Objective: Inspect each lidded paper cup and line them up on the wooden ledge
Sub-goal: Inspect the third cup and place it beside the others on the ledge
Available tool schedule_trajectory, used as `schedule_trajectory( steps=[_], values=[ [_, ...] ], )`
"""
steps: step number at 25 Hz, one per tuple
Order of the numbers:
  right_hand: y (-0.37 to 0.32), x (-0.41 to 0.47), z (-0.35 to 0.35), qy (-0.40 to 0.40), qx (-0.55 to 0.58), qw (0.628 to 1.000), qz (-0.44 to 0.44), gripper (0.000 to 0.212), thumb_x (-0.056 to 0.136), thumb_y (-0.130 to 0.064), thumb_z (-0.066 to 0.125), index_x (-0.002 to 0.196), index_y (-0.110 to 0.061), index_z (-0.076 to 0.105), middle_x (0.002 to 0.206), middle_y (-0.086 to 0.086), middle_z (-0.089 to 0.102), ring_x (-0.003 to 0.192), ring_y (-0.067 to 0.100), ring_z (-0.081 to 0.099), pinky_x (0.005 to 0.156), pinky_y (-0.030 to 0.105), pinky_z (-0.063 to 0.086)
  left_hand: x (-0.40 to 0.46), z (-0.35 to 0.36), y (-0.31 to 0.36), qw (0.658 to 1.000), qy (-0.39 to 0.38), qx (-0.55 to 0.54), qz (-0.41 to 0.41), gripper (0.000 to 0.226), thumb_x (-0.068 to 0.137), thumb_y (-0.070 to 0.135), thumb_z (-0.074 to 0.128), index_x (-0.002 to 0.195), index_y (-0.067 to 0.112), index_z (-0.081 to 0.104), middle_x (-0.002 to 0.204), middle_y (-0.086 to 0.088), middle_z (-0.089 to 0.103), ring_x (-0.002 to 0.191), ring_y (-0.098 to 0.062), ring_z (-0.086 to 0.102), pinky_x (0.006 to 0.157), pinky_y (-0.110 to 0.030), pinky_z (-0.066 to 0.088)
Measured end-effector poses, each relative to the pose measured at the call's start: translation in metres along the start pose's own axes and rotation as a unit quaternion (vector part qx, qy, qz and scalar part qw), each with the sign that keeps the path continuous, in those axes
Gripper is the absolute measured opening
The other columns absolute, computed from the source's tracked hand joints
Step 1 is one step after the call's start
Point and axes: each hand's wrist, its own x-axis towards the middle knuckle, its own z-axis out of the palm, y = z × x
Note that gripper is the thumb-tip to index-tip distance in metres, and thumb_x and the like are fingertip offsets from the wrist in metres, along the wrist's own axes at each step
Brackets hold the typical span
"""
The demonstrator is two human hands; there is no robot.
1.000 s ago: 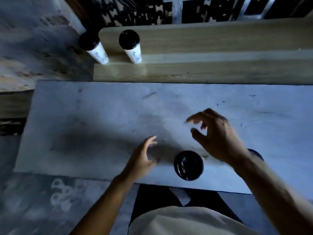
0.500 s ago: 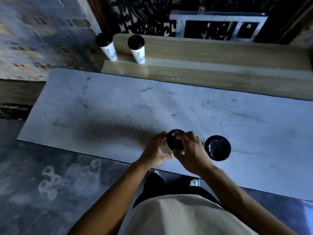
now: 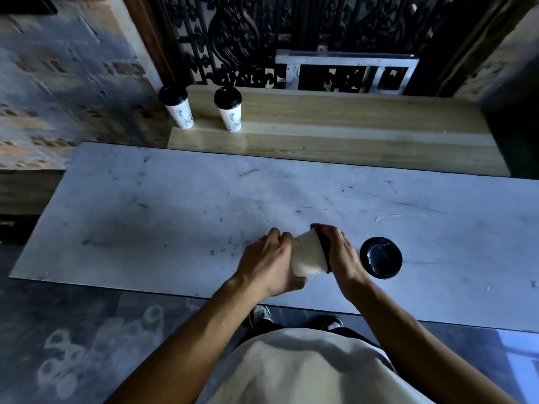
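Left hand [image 3: 269, 265], right hand [image 3: 338, 252] clasp tilted paper cup [image 3: 307, 255].

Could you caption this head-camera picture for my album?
Both hands tilt a black-lidded white paper cup over the marble table.

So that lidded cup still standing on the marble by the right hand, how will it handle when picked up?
The standing cup is probably light and thin-walled, like the tilted cup both hands turn freely, so a hard squeeze may dent it. If it matches the tall, narrow-based ledge cups, a sideways nudge on the smooth marble slab could tip it. Whether it's full can't be told.
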Motion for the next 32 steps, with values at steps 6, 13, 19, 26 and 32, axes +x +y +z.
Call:
schedule_trajectory(
  steps=[6, 13, 19, 26, 32],
  values=[
    [-0.005, -0.002, -0.002, -0.019, 0.053, 0.998, 0.003, 0.039, 0.105, -0.048, 0.042, 0.108, -0.037, 0.079, 0.123, 0.001, 0.072, 0.105, 0.021, 0.065, 0.063, 0.023, 0.053, 0.006, -0.015, 0.014, 0.998, 0.020, 0.046, 0.038, 0.069, 0.061, 0.055, 0.071, 0.111, 0.013, 0.050, 0.099, -0.010, 0.071, 0.073, -0.033, 0.070, 0.058, -0.031, 0.040],
    [-0.019, 0.009, -0.018, -0.058, 0.068, 0.995, -0.045, 0.042, 0.088, -0.059, 0.047, 0.114, -0.045, 0.077, 0.121, -0.009, 0.072, 0.113, 0.023, 0.066, 0.080, 0.042, 0.055, 0.020, -0.029, 0.020, 0.993, 0.070, 0.058, 0.069, 0.075, 0.064, 0.066, 0.066, 0.113, 0.012, 0.050, 0.099, -0.010, 0.071, 0.072, -0.032, 0.070, 0.056, -0.031, 0.038],
    [-0.031, 0.020, -0.033, -0.050, 0.321, 0.946, -0.017, 0.048, 0.105, -0.050, 0.043, 0.127, -0.015, 0.068, 0.109, 0.006, 0.082, 0.101, 0.026, 0.075, 0.092, 0.042, 0.055, 0.025, -0.037, 0.037, 0.948, 0.011, -0.304, -0.099, 0.072, 0.072, 0.088, 0.047, 0.117, 0.032, 0.052, 0.101, 0.002, 0.073, 0.090, -0.023, 0.072, 0.075, -0.039, 0.060],
    [-0.020, 0.007, -0.032, -0.189, 0.301, 0.934, -0.035, 0.047, 0.089, -0.024, 0.037, 0.123, -0.014, 0.068, 0.100, 0.023, 0.067, 0.086, 0.032, 0.062, 0.081, 0.043, 0.046, 0.032, -0.036, 0.058, 0.842, 0.043, -0.504, -0.186, 0.064, 0.088, 0.075, 0.023, 0.097, 0.030, 0.067, 0.111, 0.000, 0.072, 0.092, -0.006, 0.068, 0.085, -0.034, 0.057],
    [-0.024, 0.012, -0.047, -0.156, 0.247, 0.956, -0.004, 0.053, 0.091, -0.034, 0.048, 0.131, -0.003, 0.065, 0.119, 0.040, 0.066, 0.105, 0.040, 0.062, 0.102, 0.059, 0.048, 0.037, -0.039, 0.067, 0.859, 0.021, -0.464, -0.216, 0.076, 0.090, 0.080, 0.019, 0.095, 0.031, 0.076, 0.094, 0.000, 0.075, 0.091, -0.017, 0.070, 0.079, -0.035, 0.056]
  ],
)
